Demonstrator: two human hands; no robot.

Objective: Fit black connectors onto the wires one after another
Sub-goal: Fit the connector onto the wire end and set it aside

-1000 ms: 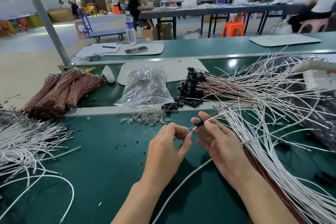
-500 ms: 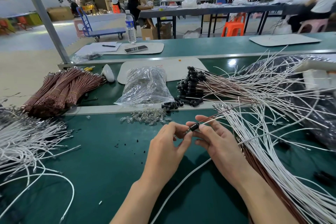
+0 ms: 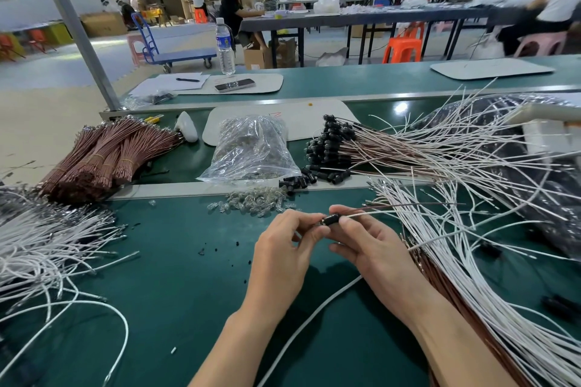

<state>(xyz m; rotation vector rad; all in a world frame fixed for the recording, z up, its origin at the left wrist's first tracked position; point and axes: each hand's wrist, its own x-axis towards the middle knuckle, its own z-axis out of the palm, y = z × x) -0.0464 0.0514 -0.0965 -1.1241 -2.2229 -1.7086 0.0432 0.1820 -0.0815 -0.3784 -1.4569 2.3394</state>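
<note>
Head view: left hand (image 3: 283, 248) and right hand (image 3: 374, 248) pinch a small black plastic connector (image 3: 330, 219). Done: capped-wire bundle (image 3: 330, 148) behind. Pending: many bare white wires (image 3: 465, 302).

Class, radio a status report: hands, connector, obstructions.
Left hand and right hand pinch black connector. Its wires trail right. White wire pile beside right hand.

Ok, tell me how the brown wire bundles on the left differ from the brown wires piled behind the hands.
The left brown bundles are tied with thin bands into tight sheaves; the loose brown wires lie unbound and fanned out. The bundles' ends show silvery tips; the loose wires' ends carry black connectors. Both are brown and lie beyond the metal rail.
</note>
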